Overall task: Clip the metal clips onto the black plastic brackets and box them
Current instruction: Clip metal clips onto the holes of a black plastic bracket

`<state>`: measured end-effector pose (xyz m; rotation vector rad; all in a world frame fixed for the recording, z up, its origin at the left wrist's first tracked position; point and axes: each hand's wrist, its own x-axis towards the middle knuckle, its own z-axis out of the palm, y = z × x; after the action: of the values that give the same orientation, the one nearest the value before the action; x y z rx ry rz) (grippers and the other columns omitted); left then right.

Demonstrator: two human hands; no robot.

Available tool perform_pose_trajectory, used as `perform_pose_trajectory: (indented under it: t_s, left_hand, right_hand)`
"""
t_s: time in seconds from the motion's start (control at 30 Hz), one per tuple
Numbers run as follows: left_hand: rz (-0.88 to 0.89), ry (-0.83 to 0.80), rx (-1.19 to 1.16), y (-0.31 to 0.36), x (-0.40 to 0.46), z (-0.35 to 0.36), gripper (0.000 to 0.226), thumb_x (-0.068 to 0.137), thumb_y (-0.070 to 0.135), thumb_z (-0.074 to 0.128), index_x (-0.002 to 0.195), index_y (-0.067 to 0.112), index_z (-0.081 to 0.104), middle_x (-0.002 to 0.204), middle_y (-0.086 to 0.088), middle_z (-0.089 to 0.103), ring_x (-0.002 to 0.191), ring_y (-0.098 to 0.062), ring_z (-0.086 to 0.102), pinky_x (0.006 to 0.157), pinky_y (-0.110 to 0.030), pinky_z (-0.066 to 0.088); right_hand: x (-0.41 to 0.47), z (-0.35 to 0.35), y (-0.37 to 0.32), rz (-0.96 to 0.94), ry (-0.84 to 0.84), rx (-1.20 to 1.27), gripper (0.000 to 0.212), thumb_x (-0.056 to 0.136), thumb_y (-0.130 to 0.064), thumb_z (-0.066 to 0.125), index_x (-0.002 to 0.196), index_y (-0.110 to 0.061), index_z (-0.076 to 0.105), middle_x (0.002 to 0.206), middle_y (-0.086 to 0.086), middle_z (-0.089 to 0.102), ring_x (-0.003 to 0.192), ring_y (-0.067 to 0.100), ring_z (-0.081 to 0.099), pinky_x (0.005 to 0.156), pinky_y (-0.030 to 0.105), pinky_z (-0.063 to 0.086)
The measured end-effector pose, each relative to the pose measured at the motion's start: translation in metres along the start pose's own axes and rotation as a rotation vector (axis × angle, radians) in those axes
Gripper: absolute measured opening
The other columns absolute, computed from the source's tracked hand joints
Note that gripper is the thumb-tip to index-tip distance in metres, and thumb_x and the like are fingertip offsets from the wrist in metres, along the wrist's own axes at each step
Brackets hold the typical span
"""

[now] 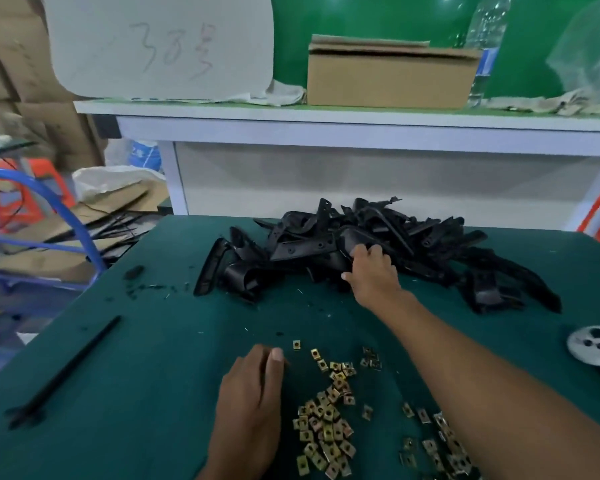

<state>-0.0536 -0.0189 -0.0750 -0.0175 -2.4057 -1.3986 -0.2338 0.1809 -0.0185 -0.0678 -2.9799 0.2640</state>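
While the right hand point(373, 271) is stretched out to the pile of black brackets point(371, 244) at the far side of the green table point(160, 341), its fingers are curled over the edge of one bracket near the top of the pile. That bracket looks held, but it is not yet lifted, and other brackets lie on it and beside it. It would be best pulled up slowly, so that the ones tangled with it are not dragged off the pile. A firm hold near the middle of the piece would help it come free.

The left hand point(253, 393) is kept close to the body, just beside the heap of small gold metal clips point(326, 420). Its thumb and fingers are pressed together at the tips. A clip may be pinched there, but that cannot be seen for sure. One clip alone should be picked, with its open side turned toward the bracket.

More clips are scattered under the right forearm, so the arm should be lifted clear.

A cardboard box point(388, 77) is seen on the white shelf point(291, 116) behind the table. No finished piece can be seen, so the job seems far from done.
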Motion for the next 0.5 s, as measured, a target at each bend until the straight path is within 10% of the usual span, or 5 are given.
perform_pose_trajectory:
  t_s: [0.4, 0.5]
  left_hand:
    - [-0.022, 0.007, -0.047, 0.0, -0.001, 0.001, 0.048, 0.092, 0.062, 0.026, 0.082, 0.033, 0.063, 0.089, 0.029, 0.061, 0.085, 0.005, 0.055, 0.07, -0.029, 0.042]
    - [-0.025, 0.0, -0.056, 0.001, -0.002, 0.002, 0.047, 0.092, 0.062, 0.027, 0.082, 0.033, 0.063, 0.084, 0.023, 0.063, 0.083, 0.002, 0.057, 0.072, -0.031, 0.045]
  right_hand:
    - [-0.05, -0.031, 0.061, -0.183, 0.466, 0.125, 0.018, 0.104, -0.029, 0.055, 0.105, -0.017, 0.068, 0.093, 0.0, 0.068, 0.083, 0.022, 0.064, 0.067, 0.035, 0.05]
    - [-0.06, -0.031, 0.069, -0.226, 0.541, 0.187, 0.014, 0.1, -0.021, 0.062, 0.102, -0.014, 0.074, 0.106, 0.001, 0.068, 0.101, 0.024, 0.06, 0.083, 0.035, 0.05]
